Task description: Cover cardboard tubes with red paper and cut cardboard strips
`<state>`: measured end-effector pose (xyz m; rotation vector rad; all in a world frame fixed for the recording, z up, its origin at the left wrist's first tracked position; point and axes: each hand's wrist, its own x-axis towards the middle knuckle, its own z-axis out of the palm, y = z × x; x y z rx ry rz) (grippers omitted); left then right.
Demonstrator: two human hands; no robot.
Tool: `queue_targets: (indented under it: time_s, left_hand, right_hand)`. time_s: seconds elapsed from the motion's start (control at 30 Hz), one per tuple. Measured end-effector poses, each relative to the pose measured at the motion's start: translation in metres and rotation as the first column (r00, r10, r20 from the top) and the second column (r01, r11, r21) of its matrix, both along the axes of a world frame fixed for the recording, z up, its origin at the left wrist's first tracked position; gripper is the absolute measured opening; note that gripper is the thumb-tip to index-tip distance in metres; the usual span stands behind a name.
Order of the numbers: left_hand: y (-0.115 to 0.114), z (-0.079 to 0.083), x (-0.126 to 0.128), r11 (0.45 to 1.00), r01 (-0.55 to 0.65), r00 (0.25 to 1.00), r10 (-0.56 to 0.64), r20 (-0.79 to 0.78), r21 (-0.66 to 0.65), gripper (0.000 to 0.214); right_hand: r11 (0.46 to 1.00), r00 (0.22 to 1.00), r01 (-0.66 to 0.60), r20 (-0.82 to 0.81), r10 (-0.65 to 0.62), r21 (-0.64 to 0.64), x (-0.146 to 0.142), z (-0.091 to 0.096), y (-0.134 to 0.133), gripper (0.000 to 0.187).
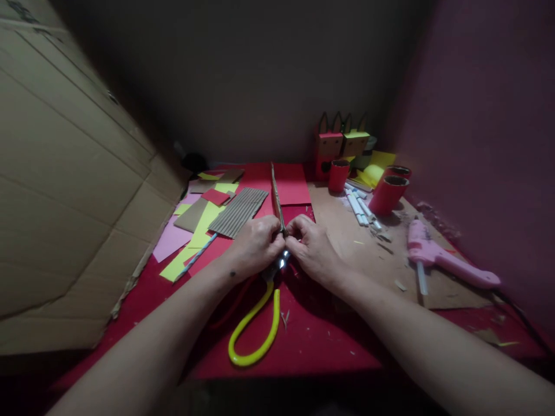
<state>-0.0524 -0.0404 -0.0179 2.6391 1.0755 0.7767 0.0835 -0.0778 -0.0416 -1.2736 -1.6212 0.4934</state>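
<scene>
In the middle of the view, a thin piece of cardboard stands nearly edge-on, with its near end between both hands. My left hand is closed, its thumb and fingers pinching that end from the left. From the right, my right hand pinches the same end, fingers closed and knuckles bent. Below the hands lie scissors with yellow handles; their metal part is partly covered by my left hand. Red paper lies flat behind the cardboard. A corrugated cardboard piece rests just left of my left hand.
Coloured paper scraps and a striped straw lie left. At right are markers, red tubes, a pink glue gun and animal-shaped boxes. A large cardboard sheet stands along the left.
</scene>
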Motion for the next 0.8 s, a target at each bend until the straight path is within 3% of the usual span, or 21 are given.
queue_targets:
  time_s: [0.4,0.67,0.8]
  left_hand:
    - [0.006,0.014,-0.014,0.986,0.121,0.991,-0.128,-0.051,-0.118,0.017]
    - [0.003,0.008,-0.006,0.994,-0.049,0.995,0.040,-0.092,-0.094,0.018]
    - [0.000,0.006,-0.002,0.998,-0.045,0.994,0.039,-0.103,-0.053,0.017]
  right_hand:
    - [1.000,1.000,-0.017,-0.003,0.017,-0.022,0.001,0.002,-0.003,0.008]
    - [0.998,0.995,-0.004,-0.101,-0.002,-0.060,0.005,0.003,0.000,0.004]
    - [0.996,0.993,-0.014,-0.120,0.004,-0.084,0.004,0.002,0.001,0.004]
